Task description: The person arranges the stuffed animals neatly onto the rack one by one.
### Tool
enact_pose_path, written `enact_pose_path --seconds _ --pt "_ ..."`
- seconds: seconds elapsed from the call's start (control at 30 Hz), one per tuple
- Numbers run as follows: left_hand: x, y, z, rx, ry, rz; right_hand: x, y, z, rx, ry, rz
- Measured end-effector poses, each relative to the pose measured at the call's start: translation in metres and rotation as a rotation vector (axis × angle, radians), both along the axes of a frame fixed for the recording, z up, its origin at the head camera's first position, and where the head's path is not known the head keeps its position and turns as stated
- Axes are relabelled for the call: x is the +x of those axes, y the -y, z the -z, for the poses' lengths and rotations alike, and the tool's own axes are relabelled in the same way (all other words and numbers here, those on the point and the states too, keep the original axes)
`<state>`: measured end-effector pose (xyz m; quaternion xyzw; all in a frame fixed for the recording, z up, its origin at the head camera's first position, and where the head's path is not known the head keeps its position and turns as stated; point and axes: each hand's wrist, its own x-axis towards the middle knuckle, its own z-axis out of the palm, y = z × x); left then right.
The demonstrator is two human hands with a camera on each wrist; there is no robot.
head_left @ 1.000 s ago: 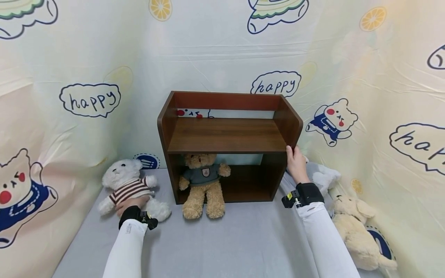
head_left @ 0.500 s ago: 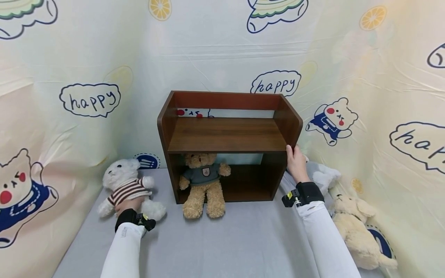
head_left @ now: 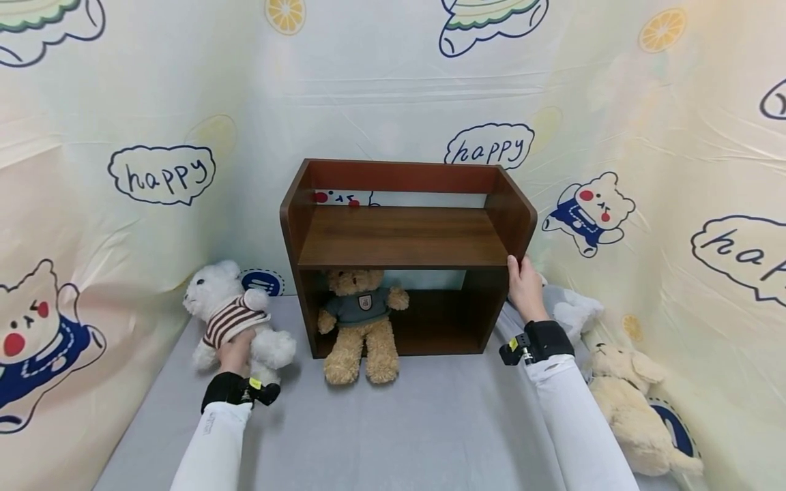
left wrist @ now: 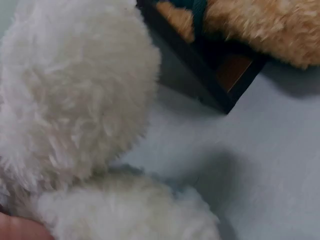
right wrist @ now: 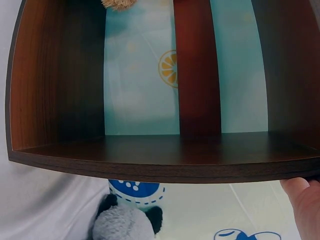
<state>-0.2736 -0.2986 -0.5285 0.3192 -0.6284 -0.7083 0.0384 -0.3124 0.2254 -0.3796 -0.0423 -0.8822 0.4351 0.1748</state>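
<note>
I observe the left hand [head_left: 236, 353] gripping the white teddy bear [head_left: 236, 319], to the left of the two-tier wooden shelf [head_left: 399, 239]; the right hand [head_left: 526, 292], visible fingers [head_left: 525, 268] extended, touches the shelf's right panel [head_left: 511, 211].

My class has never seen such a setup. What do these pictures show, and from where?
No robot here: a person works with bare hands. The wide views come from a camera on the head; the close ones from wrist cameras. A brown wooden shelf stands on gray cloth, a brown teddy bear partly inside its lower compartment. The left hand holds a striped-shirted white teddy bear; the right hand grips the shelf's side edge. A gray plush toy and a cream floppy-eared plush toy lie at the right.
</note>
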Motion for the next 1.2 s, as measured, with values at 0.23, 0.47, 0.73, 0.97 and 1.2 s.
enact_pose_path --seconds 0.23,0.47,0.73,0.97,1.2 --pt "0.000 -0.017 -0.011 0.092 -0.179 -0.093 0.001 0.000 0.000 -0.005 -0.003 0.000" --pt "0.002 -0.023 -0.010 0.071 -0.288 -0.124 0.001 0.000 -0.001 0.006 -0.010 0.003" --pt "0.007 -0.030 -0.014 -0.009 -0.442 -0.098 0.002 0.001 -0.003 -0.010 -0.003 0.005" --pt "0.016 -0.042 -0.017 -0.092 -0.533 -0.109 0.002 0.001 -0.003 -0.012 0.006 0.005" --pt "0.029 -0.057 -0.024 -0.122 -0.614 -0.130 0.002 0.000 -0.003 -0.005 0.009 0.005"
